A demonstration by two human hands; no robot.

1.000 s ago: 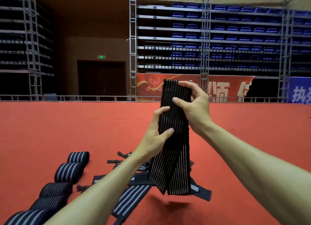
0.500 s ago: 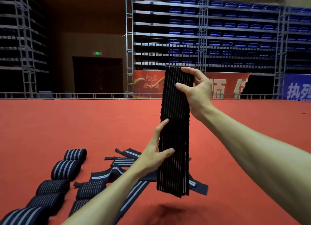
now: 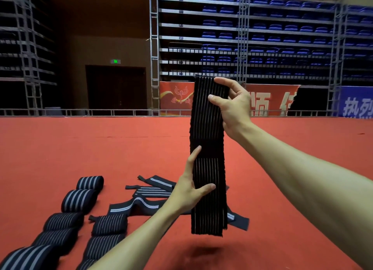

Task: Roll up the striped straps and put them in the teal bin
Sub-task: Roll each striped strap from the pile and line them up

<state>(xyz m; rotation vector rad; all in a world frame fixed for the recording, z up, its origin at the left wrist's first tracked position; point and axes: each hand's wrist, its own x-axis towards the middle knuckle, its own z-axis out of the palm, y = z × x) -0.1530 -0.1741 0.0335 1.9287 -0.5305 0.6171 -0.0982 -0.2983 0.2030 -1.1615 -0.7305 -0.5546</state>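
Above the red floor (image 3: 60,148), your right hand (image 3: 234,108) pinches the striped strap (image 3: 207,128) at its top while your left hand (image 3: 191,189) grips it lower down, likely straightening it for rolling.

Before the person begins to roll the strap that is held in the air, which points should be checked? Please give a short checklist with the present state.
1. Right hand pinches the top end of the strap: ok.
2. Left hand grips the strap lower down: ok.
3. Strap hangs straight, clear of the red floor: ok.
4. Roll begun: not ok, the strap is flat.
5. Teal bin within reach: cannot tell, it is not in view.
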